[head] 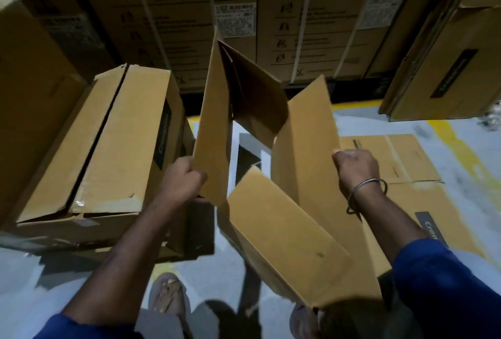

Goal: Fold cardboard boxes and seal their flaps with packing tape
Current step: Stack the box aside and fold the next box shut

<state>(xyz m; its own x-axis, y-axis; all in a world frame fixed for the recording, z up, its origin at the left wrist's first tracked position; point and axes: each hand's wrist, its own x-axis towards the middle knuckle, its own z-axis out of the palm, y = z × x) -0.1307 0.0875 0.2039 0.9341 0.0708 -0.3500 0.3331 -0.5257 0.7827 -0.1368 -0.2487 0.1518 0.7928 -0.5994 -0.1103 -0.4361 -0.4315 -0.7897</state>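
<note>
Box: half-opened brown cardboard box [273, 154], centre of the frame, held above the grey floor [447, 154], flaps splayed.
Left hand [184, 178]: fingers clamped on the box's left flap edge.
Right hand [355, 167]: fingers curled round the right panel's edge; metal bangle [366, 189] on the wrist.
Left of frame: closed brown cardboard carton [116, 148].
Right: flattened cardboard sheet [401, 157] on the floor.
</note>
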